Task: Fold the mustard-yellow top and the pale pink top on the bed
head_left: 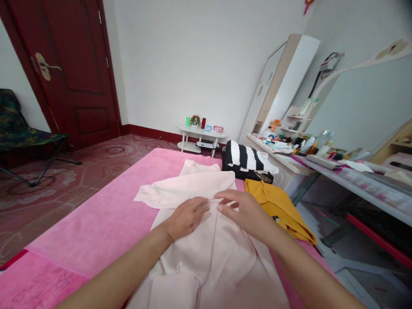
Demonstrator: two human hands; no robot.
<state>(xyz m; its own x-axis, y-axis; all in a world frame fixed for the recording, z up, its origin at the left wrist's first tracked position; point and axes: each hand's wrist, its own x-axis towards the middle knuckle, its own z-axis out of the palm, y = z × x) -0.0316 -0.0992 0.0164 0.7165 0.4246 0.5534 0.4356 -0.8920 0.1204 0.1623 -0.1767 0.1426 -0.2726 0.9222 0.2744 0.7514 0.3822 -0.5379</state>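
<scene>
A pale pink garment (206, 253) lies spread on a pink bed cover (106, 223), one sleeve folded across toward the left. My left hand (186, 216) rests on its middle with fingers curled, pinching a ridge of the cloth. My right hand (240, 210) sits close beside it, fingertips also pinching the same fold, so both hands meet at the garment's centre.
A mustard-yellow garment (280, 208) lies right of the pale one, and a black-and-white striped one (247, 159) sits beyond it. A cluttered desk (322, 165) runs along the right. A small white table (199, 137), a red door (77, 73) and a folding chair (22, 137) stand further off.
</scene>
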